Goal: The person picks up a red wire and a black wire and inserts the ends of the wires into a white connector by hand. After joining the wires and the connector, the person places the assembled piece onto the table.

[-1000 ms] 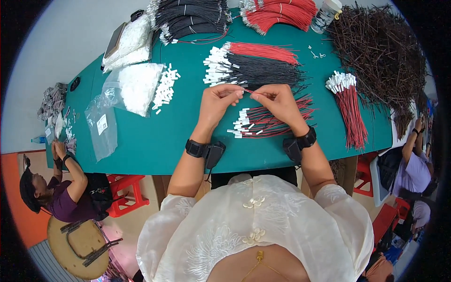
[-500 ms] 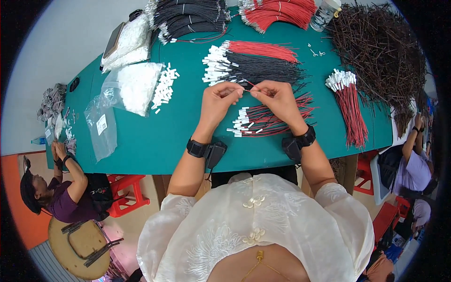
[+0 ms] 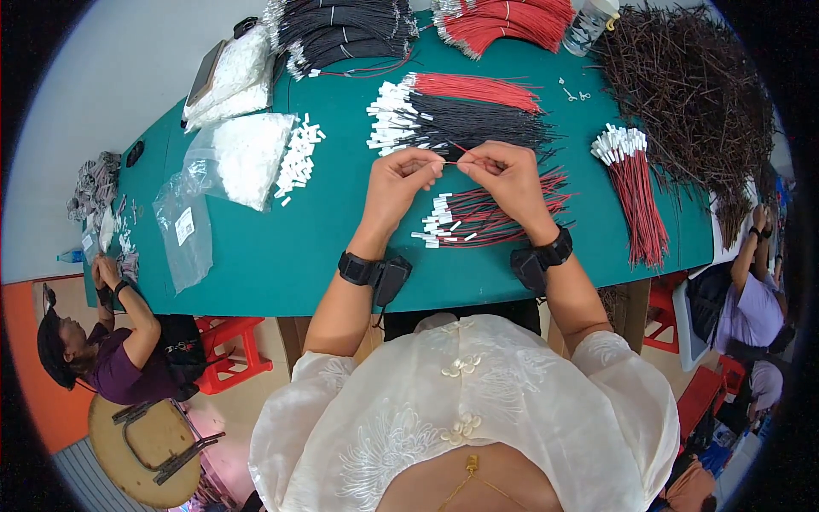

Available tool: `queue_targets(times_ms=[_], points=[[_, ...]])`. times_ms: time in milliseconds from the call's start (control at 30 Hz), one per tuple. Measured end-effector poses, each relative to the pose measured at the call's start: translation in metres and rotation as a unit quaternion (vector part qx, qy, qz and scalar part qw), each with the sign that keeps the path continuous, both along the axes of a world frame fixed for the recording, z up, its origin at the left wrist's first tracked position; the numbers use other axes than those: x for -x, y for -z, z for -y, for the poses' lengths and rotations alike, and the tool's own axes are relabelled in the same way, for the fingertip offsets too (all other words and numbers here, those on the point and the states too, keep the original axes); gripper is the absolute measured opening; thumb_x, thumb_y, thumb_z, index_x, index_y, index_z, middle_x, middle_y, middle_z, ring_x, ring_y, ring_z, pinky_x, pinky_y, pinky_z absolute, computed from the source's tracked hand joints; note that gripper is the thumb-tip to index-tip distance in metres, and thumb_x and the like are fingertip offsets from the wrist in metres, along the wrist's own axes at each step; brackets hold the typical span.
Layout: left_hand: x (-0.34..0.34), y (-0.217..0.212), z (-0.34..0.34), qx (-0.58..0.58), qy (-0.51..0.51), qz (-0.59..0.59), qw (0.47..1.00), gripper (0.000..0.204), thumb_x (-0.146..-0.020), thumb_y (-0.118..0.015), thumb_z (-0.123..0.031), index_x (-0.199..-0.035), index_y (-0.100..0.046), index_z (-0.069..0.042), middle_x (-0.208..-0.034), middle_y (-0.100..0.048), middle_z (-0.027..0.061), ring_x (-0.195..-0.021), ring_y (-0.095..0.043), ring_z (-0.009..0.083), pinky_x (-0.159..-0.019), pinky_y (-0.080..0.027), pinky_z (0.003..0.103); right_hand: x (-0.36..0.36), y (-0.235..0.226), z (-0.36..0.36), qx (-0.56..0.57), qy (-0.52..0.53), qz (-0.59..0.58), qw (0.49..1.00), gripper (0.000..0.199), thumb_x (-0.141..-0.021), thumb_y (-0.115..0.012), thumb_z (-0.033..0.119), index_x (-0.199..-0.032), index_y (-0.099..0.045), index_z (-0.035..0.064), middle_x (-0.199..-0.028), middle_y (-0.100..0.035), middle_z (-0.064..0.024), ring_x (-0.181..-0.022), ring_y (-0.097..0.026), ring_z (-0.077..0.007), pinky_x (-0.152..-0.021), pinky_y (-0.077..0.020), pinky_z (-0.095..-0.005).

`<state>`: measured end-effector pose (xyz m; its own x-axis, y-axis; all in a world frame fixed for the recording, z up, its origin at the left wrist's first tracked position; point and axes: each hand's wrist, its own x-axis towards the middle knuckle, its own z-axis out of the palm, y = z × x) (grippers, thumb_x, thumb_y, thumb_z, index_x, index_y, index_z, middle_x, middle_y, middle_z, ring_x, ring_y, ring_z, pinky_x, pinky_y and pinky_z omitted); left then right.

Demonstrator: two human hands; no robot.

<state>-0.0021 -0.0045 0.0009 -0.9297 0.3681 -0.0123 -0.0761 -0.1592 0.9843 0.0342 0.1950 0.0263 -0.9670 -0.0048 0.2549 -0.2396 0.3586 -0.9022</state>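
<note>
Surroundings: a green table (image 3: pixel 256 282) carries sorted wire stock. Along the far edge lie a bundle of black wires (image 3: pixel 341 26) and a bundle of red wires (image 3: pixel 503 21), with a clear plastic jar (image 3: pixel 590 24) beside the red ones. Toward the far right corner spreads a large heap of dark brown wires (image 3: pixel 691 94). Mid-table, a red-and-black bundle with white connectors (image 3: pixel 461 115) lies directly beyond the hands. Near the right edge lies a red bundle tipped with white connectors (image 3: pixel 636 183). A smaller pile of finished red and black leads (image 3: pixel 482 218) rests under and just in front of the hands. Nothing stands between the camera and the hands.

Packages: a clear bag of white connectors (image 3: pixel 243 158) lies left of centre, with loose white connectors (image 3: pixel 299 158) spilled at its right side. A flat clear bag with a small white label (image 3: pixel 183 230) sits near the left front edge. Two white filled bags (image 3: pixel 230 77) lie toward the far left corner.

Work item: a thin red wire (image 3: pixel 452 160) is held above the middle of the table, spanning the gap between the hands. The left hand (image 3: pixel 401 183) pinches one end between thumb and forefinger, fingers closed tight. The right hand (image 3: pixel 508 175) pinches the other end likewise, remaining fingers curled.
</note>
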Motion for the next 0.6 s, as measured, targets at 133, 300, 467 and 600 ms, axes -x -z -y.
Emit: queue_targets(times_ms=[133, 300, 467, 600], points=[[-0.0010, -0.0023, -0.0001, 0.000, 0.002, 0.010, 1.000, 0.012, -0.089, -0.072, -0.008, -0.098, -0.072, 0.000, -0.079, -0.069, 0.0028, -0.068, -0.060, 0.0060, -0.062, -0.047, 0.021, 0.0006, 0.0037, -0.0001, 0.003, 0.004, -0.016, 1.000, 0.010, -0.081, -0.078, 0.008, -0.087, -0.074, 0.0005, -0.072, -0.067, -0.0023, -0.060, -0.051, -0.0047, -0.054, -0.0394, -0.0237], [-0.0005, -0.0012, 0.0003, 0.000, 0.004, 0.005, 1.000, 0.012, -0.089, -0.072, -0.008, -0.098, -0.072, 0.000, -0.079, -0.069, 0.0030, -0.068, -0.060, 0.0064, -0.063, -0.048, 0.021, 0.0012, 0.0058, 0.0003, 0.010, 0.009, 0.007, 1.000, 0.011, -0.081, -0.078, 0.009, -0.086, -0.074, 0.0006, -0.073, -0.068, -0.0028, -0.061, -0.052, -0.0048, -0.054, -0.0406, -0.0236], [-0.0013, -0.0018, -0.0008, 0.000, 0.009, 0.015, 1.000, 0.015, -0.090, -0.072, -0.009, -0.101, -0.072, 0.001, -0.083, -0.071, 0.0051, -0.070, -0.061, 0.0074, -0.065, -0.049, 0.021, 0.0013, 0.0089, 0.0004, 0.025, 0.014, 0.019, 0.999, 0.011, -0.081, -0.078, 0.009, -0.086, -0.074, 0.0004, -0.073, -0.068, -0.0035, -0.062, -0.054, -0.0052, -0.055, -0.0419, -0.0235], [0.0003, -0.0005, 0.0016, -0.019, 0.006, 0.059, 0.998, 0.018, -0.091, -0.070, -0.010, -0.105, -0.072, 0.002, -0.086, -0.072, 0.0073, -0.072, -0.063, 0.0084, -0.066, -0.051, 0.021, 0.0002, 0.0030, 0.0002, 0.013, 0.025, -0.001, 1.000, 0.011, -0.080, -0.078, 0.009, -0.086, -0.074, -0.0001, -0.073, -0.068, -0.0043, -0.062, -0.055, -0.0064, -0.055, -0.0422, -0.0235]])
